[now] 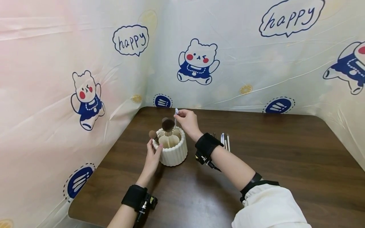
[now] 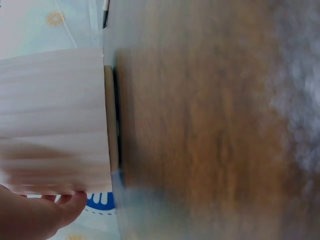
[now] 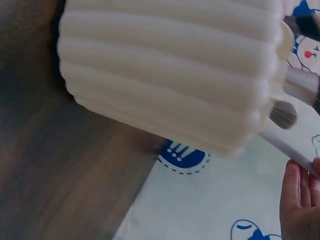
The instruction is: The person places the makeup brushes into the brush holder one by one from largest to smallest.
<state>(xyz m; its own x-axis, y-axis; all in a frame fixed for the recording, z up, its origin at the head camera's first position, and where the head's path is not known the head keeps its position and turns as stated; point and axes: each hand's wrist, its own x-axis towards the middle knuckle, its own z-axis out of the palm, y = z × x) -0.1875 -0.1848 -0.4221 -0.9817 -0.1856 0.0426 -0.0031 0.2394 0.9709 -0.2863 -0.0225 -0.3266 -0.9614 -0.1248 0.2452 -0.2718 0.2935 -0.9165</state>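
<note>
A cream ribbed makeup brush holder with inner compartments stands on the table. My left hand grips its left side, thumb on the near wall; in the left wrist view the fingers lie along the ribbed wall. My right hand is above the far right rim and pinches a slim pale makeup brush near its upper end. The brush's lower end is hidden inside the holder. A large dark fluffy brush stands in the middle, and a brown round-headed brush leans at the left rim.
Several slim brushes lie on the brown wooden table right of the holder, partly behind my right wrist. Printed curtains with bears and "happy" bubbles enclose the table at the back and sides.
</note>
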